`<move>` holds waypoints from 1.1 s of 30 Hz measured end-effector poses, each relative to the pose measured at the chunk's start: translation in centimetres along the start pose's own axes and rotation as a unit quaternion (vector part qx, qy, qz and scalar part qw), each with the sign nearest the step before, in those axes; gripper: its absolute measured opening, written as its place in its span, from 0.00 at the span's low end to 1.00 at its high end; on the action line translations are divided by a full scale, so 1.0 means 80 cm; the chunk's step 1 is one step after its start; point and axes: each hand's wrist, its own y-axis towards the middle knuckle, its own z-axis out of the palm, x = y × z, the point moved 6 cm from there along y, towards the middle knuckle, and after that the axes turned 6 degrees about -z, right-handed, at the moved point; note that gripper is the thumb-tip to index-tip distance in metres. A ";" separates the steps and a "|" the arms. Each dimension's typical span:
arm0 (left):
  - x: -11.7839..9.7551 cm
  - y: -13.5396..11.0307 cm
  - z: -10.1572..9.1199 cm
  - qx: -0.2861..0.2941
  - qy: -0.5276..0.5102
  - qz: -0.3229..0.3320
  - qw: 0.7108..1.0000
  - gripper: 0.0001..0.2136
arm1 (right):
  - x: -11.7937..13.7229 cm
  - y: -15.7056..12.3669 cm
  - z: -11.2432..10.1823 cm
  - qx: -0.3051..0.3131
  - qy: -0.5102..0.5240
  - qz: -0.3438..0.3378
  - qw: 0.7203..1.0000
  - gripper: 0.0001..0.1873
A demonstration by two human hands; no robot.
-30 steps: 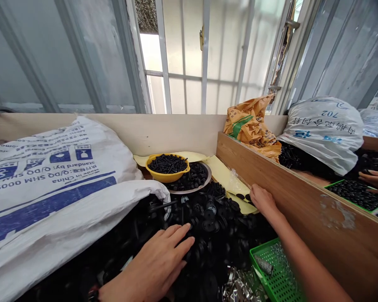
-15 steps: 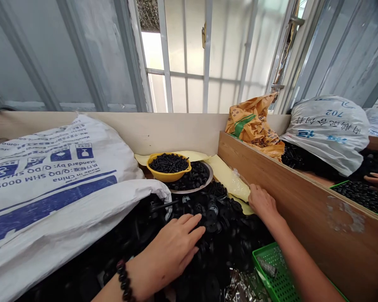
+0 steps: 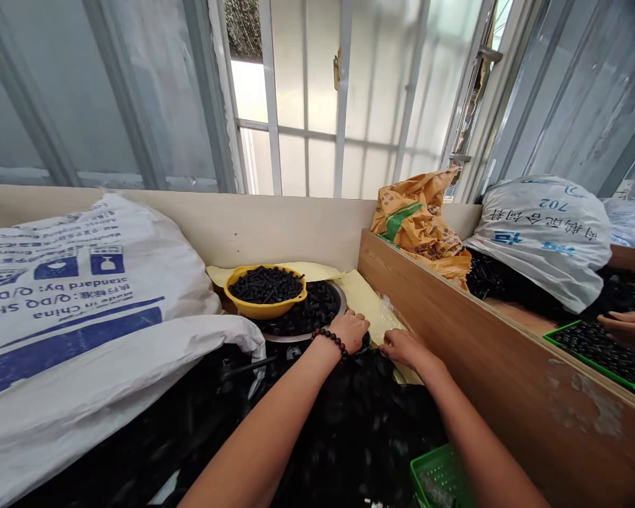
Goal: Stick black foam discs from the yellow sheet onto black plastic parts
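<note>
My left hand [image 3: 352, 330], with a dark bead bracelet at the wrist, has its fingers curled down over small black parts beside the metal bowl [image 3: 340, 300]. Its fingertips are hidden. Close to its right, my right hand [image 3: 399, 346] is closed at the edge of the pale yellow sheet [image 3: 369, 296]; what it grips, if anything, is not visible. Black plastic pieces [image 3: 349, 416] are heaped beneath both forearms, blurred by motion. A yellow bowl [image 3: 264, 309] full of black screw-like parts rests partly over the metal bowl, which also holds black parts.
A large white printed sack [image 3: 100, 296] covers the left side. To the right runs a wooden divider [image 3: 481, 339], with an orange bag [image 3: 418, 219] behind it. A green basket [image 3: 439, 469] sits low by my right forearm. Another person's hand [image 3: 632, 330] is beyond the divider.
My left hand has reached forward and right from over the black heap to the metal bowl's edge, its fingers curling. My right hand has moved slightly left and down along the yellow sheet.
</note>
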 end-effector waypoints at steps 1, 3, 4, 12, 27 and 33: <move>-0.001 0.010 0.006 0.006 0.001 0.000 1.000 0.13 | -0.002 0.002 0.000 0.004 -0.009 -0.002 1.000 0.13; -0.003 0.025 0.018 0.019 0.002 -0.001 1.000 0.14 | -0.003 0.005 0.001 0.009 -0.039 -0.003 0.999 0.13; -0.004 0.032 0.024 0.025 0.002 -0.001 1.000 0.14 | -0.002 0.006 0.001 0.011 -0.051 -0.003 0.999 0.13; -0.004 0.053 0.058 0.046 0.004 -0.008 0.999 0.14 | 0.014 0.006 0.000 0.016 -0.094 -0.012 0.995 0.13; 0.004 0.045 0.047 0.013 -0.123 -0.035 0.992 0.14 | -0.026 0.002 -0.024 -0.088 0.002 0.064 0.994 0.12; -0.006 0.044 0.032 0.021 -0.303 -0.073 0.950 0.13 | -0.034 -0.010 -0.047 -0.132 0.086 0.004 0.987 0.11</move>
